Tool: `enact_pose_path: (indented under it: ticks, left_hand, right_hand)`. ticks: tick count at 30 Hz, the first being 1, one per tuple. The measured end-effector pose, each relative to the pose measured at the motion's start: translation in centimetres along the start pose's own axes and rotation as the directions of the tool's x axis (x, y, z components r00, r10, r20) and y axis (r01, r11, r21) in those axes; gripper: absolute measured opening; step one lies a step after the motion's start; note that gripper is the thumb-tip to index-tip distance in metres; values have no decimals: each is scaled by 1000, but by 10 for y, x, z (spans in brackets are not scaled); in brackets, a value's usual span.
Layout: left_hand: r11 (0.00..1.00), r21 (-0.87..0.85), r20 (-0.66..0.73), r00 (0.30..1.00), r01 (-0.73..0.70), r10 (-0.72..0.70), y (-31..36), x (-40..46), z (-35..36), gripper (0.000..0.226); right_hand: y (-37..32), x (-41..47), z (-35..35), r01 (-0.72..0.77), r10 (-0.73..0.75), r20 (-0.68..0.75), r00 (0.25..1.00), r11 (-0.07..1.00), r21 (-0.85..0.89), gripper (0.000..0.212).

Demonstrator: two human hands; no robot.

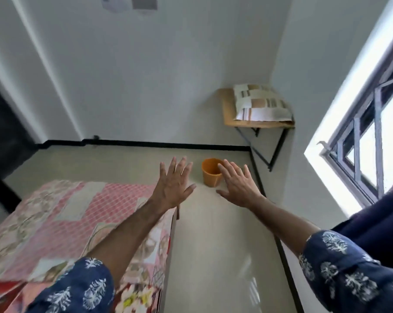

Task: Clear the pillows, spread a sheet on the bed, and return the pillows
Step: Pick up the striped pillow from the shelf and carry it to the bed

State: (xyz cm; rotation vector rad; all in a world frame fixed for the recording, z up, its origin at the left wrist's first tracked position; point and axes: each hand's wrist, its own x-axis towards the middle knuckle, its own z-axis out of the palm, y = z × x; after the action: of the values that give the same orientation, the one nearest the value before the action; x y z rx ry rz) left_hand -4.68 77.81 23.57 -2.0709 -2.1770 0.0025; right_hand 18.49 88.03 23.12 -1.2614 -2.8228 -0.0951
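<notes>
Bed [78, 222] occupies the lower left, covered by a pink patterned sheet [55, 218]. Left hand [173, 184] is extended over the bed's far corner, fingers spread, holding nothing. Right hand [238, 186] is likewise spread and empty, in front of an orange bucket [210, 172] on the floor. Pillow [258, 102] rests on a corner wall shelf [231, 118], left of the window [371, 143].

hands: L [172, 184] + R [238, 185] spread, empty | pillow [260, 102] on shelf [230, 116] | bed [78, 222] w/ sheet
</notes>
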Motion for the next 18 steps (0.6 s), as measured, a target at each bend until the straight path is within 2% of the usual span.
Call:
enact_pose_path:
  ticks: [4,10,18]
  left_hand:
    - [996,-18,-25,996,-85,84,-7,101,-3,91]
    - [977,-36,-54,976,-211,209,3,234,4,89]
    - [966,-69,-44,968,-251,248,22,436,28,91]
  right_hand:
    - [51,58,-6,-111,112,-4,994,991,71,93]
    - [142,139,8,-235,237,-29,971,970,69,94]
    - [290,271,21,-333,341,-45,939,934,128,90]
